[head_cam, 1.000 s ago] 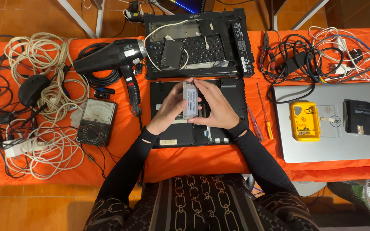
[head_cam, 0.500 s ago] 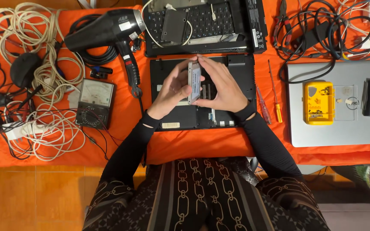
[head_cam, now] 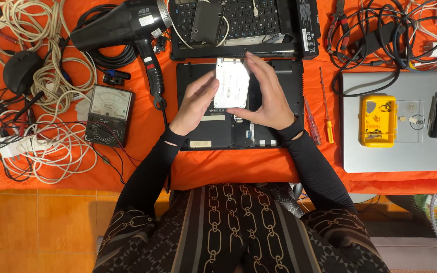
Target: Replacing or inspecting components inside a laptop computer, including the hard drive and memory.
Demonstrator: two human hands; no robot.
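Holding a white flat drive (head_cam: pixel 231 83) up in both hands over the opened black laptop base (head_cam: pixel 238 103) on the orange worktop (head_cam: pixel 228 164). Left hand (head_cam: pixel 195 101) pinches the drive's left edge, fingers closed on it; right hand (head_cam: pixel 265 93) cups the right edge, thumb under the bottom corner.

Change from a second ago: the drive was edge-on to the camera, thin side showing. Now it is turned flat, broad labelled face up. Still clear of the base, not seated in any bay. Judging by that, the label side is being checked or the drive lined up; nothing is fitted yet.

Around it: black hair dryer (head_cam: pixel 127 25) and analogue meter (head_cam: pixel 110 114) to the left, keyboard section (head_cam: pixel 238 23) just behind the base, two screwdrivers (head_cam: pixel 324 108) to the right, yellow parts box (head_cam: pixel 378 120) on a silver laptop (head_cam: pixel 400 151).
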